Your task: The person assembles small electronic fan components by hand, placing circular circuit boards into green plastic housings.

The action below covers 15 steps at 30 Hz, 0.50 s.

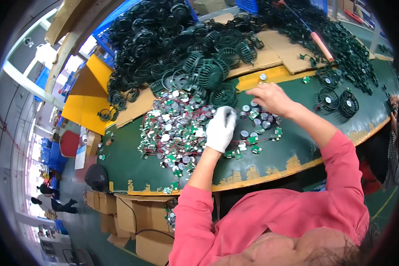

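My left hand (pixel 221 131), in a white glove, is at the right edge of a heap of small round motors with green circuit boards and red wires (pixel 175 128). Its fingers are curled and closed; something dark shows between them, too small to name. My bare right hand (pixel 272 98) hovers above a smaller group of motors (pixel 264 117), fingers bent and apart, with nothing visible in them. Several loose circuit boards (pixel 252 140) lie just below this group. Beyond my left hand, dark green round fan cages (pixel 210 73) lean at the front of a large pile.
Cardboard sheets (pixel 270 48) lie under the piles on the green table (pixel 124 164). Small dark green parts (pixel 346 53) are heaped at far right, with a pink-handled tool (pixel 321 46) nearby. Fan cages (pixel 337 102) sit at right. A person's hand (pixel 395 101) shows at the right edge.
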Tool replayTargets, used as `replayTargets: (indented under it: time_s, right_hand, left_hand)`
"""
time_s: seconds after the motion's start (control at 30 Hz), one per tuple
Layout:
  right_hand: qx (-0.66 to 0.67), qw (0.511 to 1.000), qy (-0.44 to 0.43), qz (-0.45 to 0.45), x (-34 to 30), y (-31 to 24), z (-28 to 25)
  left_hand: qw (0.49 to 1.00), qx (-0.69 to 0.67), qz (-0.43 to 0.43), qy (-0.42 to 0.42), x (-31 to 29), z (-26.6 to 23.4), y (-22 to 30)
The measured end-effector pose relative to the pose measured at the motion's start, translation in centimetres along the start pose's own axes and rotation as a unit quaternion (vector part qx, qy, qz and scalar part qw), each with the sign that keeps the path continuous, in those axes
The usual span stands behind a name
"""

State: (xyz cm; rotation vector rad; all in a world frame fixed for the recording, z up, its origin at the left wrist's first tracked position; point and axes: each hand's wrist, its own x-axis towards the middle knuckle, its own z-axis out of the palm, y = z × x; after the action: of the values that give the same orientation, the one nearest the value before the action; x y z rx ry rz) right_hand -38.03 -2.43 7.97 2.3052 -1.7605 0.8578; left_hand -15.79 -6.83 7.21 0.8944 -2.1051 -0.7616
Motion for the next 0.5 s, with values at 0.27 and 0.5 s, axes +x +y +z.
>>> replayTargets:
  time_s: [0.27,0.5]
  right_hand:
    - [0.082,0.987,-0.132,0.051,6.6,0.0,4.9]
    - [0.390,0.892,-0.141,0.178,1.2,-3.1,-4.0]
  left_hand:
    - [0.884,-0.396,-0.009,0.247,-2.2,-7.8,3.5]
    - [0.920,-0.220,0.114,0.304,-7.8,-9.1,1.8]
